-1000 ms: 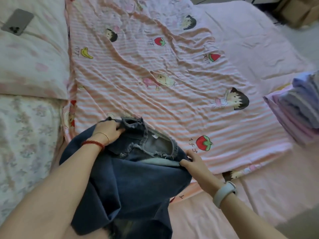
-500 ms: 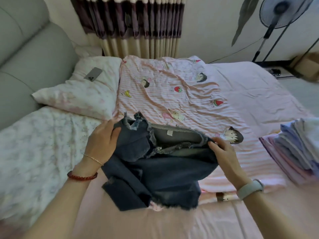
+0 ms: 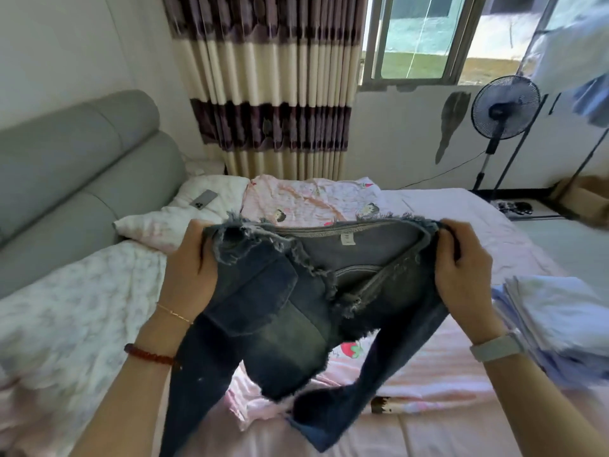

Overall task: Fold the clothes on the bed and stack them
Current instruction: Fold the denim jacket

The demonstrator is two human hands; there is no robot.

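The denim garment (image 3: 280, 311) is held up above the bed (image 3: 461, 433), its frayed waistband stretched between both grips. One end is gripped by the left hand (image 3: 189, 262), the other by the right hand (image 3: 461, 275), fingers curled round the fabric. Below the grips the legs hang loose (one end rests on the pink sheet). Just right of the right hand a stack of folded clothes (image 3: 557, 318) is seen.

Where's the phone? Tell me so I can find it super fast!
Start at the big grey headboard on the left side of the bed. Just in front of it lies a white pillow with faint pink flowers. The phone rests flat on top of that pillow, a small grey rectangle with dark camera dots at one corner, the only hard, shiny thing among all the soft bedding.
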